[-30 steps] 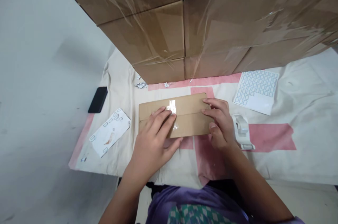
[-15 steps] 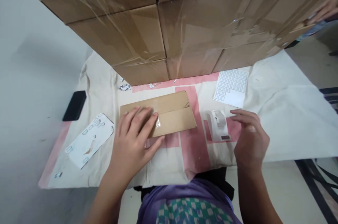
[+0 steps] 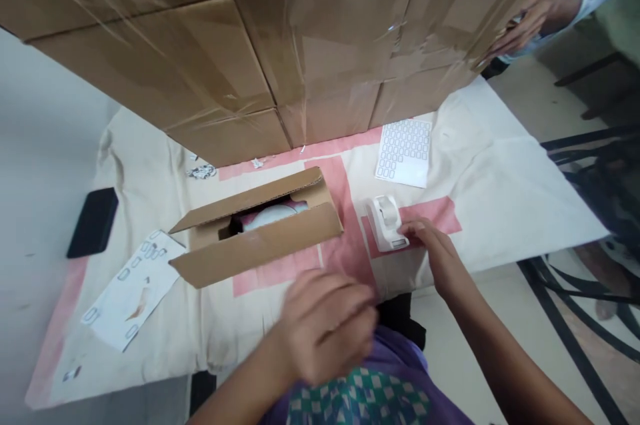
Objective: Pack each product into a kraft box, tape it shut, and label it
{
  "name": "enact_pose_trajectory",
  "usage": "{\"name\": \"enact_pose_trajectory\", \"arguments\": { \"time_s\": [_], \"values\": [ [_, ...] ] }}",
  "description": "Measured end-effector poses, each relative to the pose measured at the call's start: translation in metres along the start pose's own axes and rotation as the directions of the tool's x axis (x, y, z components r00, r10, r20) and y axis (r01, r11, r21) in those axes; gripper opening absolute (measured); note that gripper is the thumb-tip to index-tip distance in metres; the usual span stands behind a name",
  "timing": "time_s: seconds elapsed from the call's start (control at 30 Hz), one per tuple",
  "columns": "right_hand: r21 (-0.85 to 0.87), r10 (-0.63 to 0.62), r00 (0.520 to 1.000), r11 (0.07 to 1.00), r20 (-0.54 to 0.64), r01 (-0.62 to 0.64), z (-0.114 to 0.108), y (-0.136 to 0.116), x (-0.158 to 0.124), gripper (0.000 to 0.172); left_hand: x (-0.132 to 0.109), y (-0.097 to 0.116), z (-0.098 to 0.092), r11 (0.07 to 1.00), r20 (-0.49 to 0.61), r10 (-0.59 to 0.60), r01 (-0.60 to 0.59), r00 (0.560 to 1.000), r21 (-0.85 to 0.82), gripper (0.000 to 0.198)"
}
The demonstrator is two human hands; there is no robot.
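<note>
A small brown cardboard box (image 3: 260, 245) lies on the white and pink cloth (image 3: 500, 191). Its two long flaps stand apart, and something pale shows inside. My left hand (image 3: 325, 325) hovers low in front of the box, blurred by motion, touching nothing. My right hand (image 3: 435, 251) rests its fingertips on the front end of a white tape dispenser (image 3: 384, 221) to the right of the box; its fingers are curled toward it, but I cannot see whether they grip it.
A tall stack of taped cardboard cartons (image 3: 280, 45) fills the back. A sheet of stickers (image 3: 405, 153) lies behind the dispenser. A used sticker sheet (image 3: 130, 288) and a black phone (image 3: 93, 221) lie at the left. Another person's hand (image 3: 525, 21) touches the cartons at upper right.
My left hand has lifted off the box and drawn back toward me; the flaps have sprung apart. My right hand moved right and settled on the tape dispenser. The view swung right.
</note>
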State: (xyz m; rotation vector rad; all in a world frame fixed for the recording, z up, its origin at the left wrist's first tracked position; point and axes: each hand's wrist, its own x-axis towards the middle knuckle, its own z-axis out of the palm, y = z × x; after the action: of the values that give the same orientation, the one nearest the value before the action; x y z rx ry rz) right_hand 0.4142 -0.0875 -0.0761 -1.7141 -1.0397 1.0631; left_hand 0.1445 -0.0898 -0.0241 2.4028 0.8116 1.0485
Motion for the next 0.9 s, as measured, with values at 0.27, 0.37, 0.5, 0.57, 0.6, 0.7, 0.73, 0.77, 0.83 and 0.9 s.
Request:
{"name": "enact_pose_trajectory", "arguments": {
  "time_s": [0.27, 0.37, 0.5, 0.57, 0.6, 0.7, 0.73, 0.77, 0.83, 0.9],
  "values": [
    [0.092, 0.150, 0.986, 0.983, 0.072, -0.156, -0.006, -0.003, -0.011, 0.038, 0.052, -0.031, 0.126, 0.984, 0.224, -0.136, 0.106, 0.965, 0.143, 0.074],
    [0.109, 0.220, 0.972, 0.968, 0.081, -0.228, -0.006, -0.005, -0.007, 0.037, 0.056, -0.047, 0.130, 0.977, 0.238, -0.154, 0.112, 0.959, 0.180, 0.074],
    [0.158, 0.259, 0.963, 0.950, 0.076, -0.268, -0.005, -0.011, -0.002, 0.031, 0.056, -0.058, 0.131, 0.983, 0.233, -0.145, 0.113, 0.961, 0.145, 0.084],
    [0.191, 0.268, 0.961, 0.942, 0.073, -0.278, -0.004, -0.015, -0.001, 0.029, 0.055, -0.064, 0.136, 0.988, 0.203, -0.138, 0.119, 0.969, 0.102, 0.090],
    [0.209, 0.271, 0.960, 0.937, 0.076, -0.281, -0.004, -0.017, -0.002, 0.028, 0.054, -0.067, 0.139, 0.990, 0.175, -0.132, 0.120, 0.976, 0.073, 0.094],
    [0.242, 0.285, 0.954, 0.923, 0.095, -0.300, -0.003, -0.024, -0.004, 0.026, 0.050, -0.075, 0.149, 0.994, 0.081, -0.110, 0.110, 0.991, 0.010, 0.107],
    [0.246, 0.290, 0.952, 0.920, 0.100, -0.306, -0.002, -0.027, -0.004, 0.026, 0.048, -0.077, 0.151, 0.994, 0.061, -0.108, 0.108, 0.992, 0.006, 0.110],
    [0.248, 0.294, 0.950, 0.918, 0.104, -0.311, -0.001, -0.030, -0.005, 0.025, 0.048, -0.077, 0.153, 0.994, 0.052, -0.113, 0.113, 0.992, 0.009, 0.112],
    [0.254, 0.299, 0.948, 0.913, 0.112, -0.318, 0.002, -0.036, -0.007, 0.026, 0.047, -0.077, 0.154, 0.991, 0.057, -0.136, 0.135, 0.989, 0.020, 0.110],
    [0.258, 0.319, 0.940, 0.905, 0.118, -0.339, 0.005, -0.040, -0.007, 0.026, 0.047, -0.076, 0.153, 0.989, 0.068, -0.148, 0.147, 0.987, 0.020, 0.107]
  ]
}}
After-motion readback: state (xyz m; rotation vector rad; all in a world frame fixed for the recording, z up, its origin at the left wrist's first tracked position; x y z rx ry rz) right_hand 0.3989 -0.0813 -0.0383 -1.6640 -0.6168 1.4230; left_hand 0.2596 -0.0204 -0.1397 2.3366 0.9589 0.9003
